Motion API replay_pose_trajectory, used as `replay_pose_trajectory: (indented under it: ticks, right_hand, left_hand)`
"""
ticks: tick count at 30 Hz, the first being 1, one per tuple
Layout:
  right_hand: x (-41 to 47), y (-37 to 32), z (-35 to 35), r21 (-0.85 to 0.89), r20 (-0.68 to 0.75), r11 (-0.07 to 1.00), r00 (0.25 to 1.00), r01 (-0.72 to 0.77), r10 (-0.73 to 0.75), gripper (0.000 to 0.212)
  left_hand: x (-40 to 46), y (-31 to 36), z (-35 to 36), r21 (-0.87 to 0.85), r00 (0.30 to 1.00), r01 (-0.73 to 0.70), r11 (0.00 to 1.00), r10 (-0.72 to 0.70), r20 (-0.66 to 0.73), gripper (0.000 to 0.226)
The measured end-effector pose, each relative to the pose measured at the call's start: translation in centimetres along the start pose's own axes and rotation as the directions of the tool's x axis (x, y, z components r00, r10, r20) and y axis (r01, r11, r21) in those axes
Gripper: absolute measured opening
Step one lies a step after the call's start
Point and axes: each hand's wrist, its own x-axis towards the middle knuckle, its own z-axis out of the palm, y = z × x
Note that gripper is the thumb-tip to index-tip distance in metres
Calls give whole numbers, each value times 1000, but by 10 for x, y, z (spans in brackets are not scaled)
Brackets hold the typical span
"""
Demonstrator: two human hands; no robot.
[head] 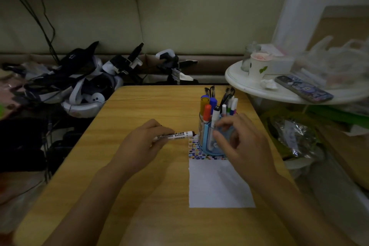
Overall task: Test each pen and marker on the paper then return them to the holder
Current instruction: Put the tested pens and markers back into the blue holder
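A clear and blue pen holder (pixel 207 142) stands on the dotted top strip of a white paper sheet (pixel 217 185) on the wooden table (pixel 151 106). Several pens and markers (pixel 211 106) stick up from it, among them orange, blue, yellow and white ones. My left hand (pixel 145 142) grips a white whiteboard marker (pixel 175 136) that lies level, its dark red end pointing right and nearly reaching the holder. My right hand (pixel 241 144) hovers at the holder's front right with curved, spread fingers and holds nothing. Whether it touches the holder is unclear.
A round white side table (pixel 245 84) at the right carries a paper cup (pixel 258 66), a glass jar, a phone (pixel 303 88) and plastic bags. Behind the table's left lies a heap of headsets and black-and-white devices (pixel 89 78). Bags fill the floor on the right.
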Motion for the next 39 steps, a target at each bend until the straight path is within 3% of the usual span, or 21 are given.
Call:
replay_pose_trajectory:
  ticks: [4,12,21,29,35,39]
  right_hand:
    - [-6,-4,9,-29,85,997,994,75,-73,23]
    - [-12,-12,23,-31,240,980,953,196,-183,32]
    - [-12,-4,20,-93,275,989,957,119,-89,14]
    - [-16,-13,21,-73,289,990,953,119,-94,31]
    - [-10,-11,5,-38,179,997,982,70,-62,18]
    - [2,-3,-18,180,-31,978,993,-103,111,29]
  left_hand:
    - [-5,11,-11,-189,998,21,982,-9,66,20]
    - [-10,42,0,-304,993,-51,951,80,82,15]
    - [-6,37,-1,-334,999,-7,943,19,34,15]
    - [-5,46,7,-421,999,4,907,16,44,10]
    - [2,54,11,-496,997,9,868,-43,-57,24]
    - [4,50,16,-355,998,9,935,-30,-55,35]
